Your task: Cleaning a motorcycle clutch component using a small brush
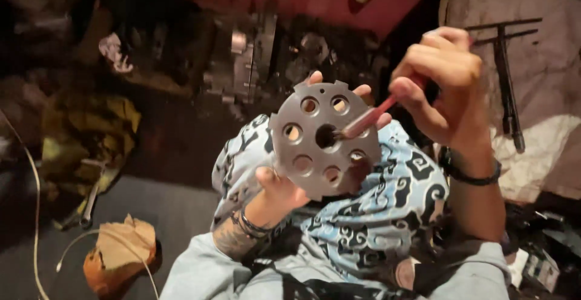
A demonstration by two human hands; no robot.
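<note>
Cluttered floor behind gray notched disc (321, 143), round-holed.

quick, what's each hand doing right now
Left hand: closed on the round metal disc.
Right hand: closed on the red-handled brush, tip at the disc's centre hole.

Brush (366, 120) tip seemingly in disc (321, 146) centre, above lap.

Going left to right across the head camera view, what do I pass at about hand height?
Yellow crumpled cloth → left hand → round metal disc with holes → red-handled brush → right hand → black T-shaped tool.
</note>
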